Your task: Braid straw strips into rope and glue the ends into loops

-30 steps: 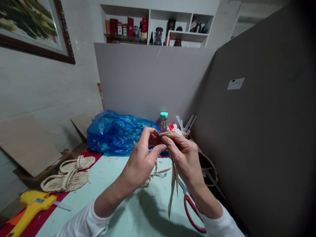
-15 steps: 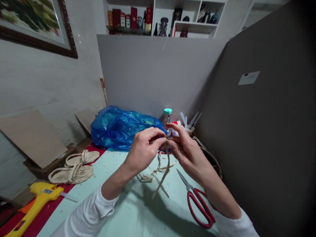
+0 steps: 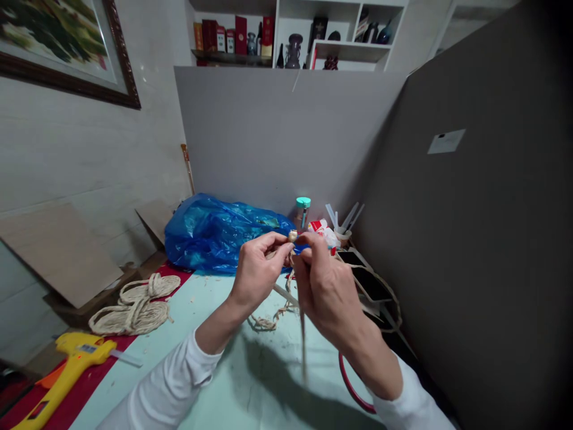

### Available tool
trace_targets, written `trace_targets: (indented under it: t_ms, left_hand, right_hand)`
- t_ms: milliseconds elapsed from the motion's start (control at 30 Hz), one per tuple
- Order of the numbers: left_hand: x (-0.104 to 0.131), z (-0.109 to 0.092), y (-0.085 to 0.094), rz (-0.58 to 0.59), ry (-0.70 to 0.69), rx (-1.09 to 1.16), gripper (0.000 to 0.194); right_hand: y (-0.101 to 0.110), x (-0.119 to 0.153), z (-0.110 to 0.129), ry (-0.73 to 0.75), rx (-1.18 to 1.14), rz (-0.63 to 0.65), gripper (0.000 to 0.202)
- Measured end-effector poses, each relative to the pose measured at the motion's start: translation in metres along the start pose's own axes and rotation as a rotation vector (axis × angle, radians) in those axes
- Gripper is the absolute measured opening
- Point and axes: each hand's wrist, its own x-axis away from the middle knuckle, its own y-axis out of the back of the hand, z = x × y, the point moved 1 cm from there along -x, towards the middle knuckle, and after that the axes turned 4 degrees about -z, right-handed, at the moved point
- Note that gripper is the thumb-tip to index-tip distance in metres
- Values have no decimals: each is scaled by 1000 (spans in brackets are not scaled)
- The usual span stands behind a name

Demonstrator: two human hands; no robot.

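Note:
My left hand (image 3: 260, 266) is closed in a pinch on a strip of tan straw cord, whose small knotted end (image 3: 292, 236) sticks up above the thumb and fingertips. Close beside it, my right hand (image 3: 326, 283) has its fingers curled and pressed together at the same cord. A loose tail (image 3: 304, 343), blurred by motion, hangs below the right hand. Under the hands a braided cord (image 3: 264, 323) lies on the table. Red-handled scissors (image 3: 351, 391) lie beneath my right forearm, which hides their blades.
A blue plastic bag (image 3: 224, 233) stands at the back, with a green-lidded jar (image 3: 303, 209) beside it. On the left are coiled straw soles (image 3: 138, 310) and a yellow glue gun (image 3: 76, 358). A grey partition (image 3: 470, 239) rises at right. A dark tablet-like object (image 3: 367, 280) leans there.
My right hand has turned over and curled its fingers, moving slightly down and left. The cord's knotted end now shows above the left fingertips. My right forearm now covers most of the scissors.

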Motion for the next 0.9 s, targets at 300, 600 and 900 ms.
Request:
trace_targets:
  t_ms: [300,600,900]
  left_hand:
    - [30,31,21,55,570,371,18]
    - [78,50,29,297,657,180,21]
    - [91,56,21,435,635,-83,27]
  right_hand:
    - [-35,44,32,303,149,126,44]
    - [-18,77,-4,-611,-802,252,20]
    - [-45,98,-22,-592,-1025,435,18]
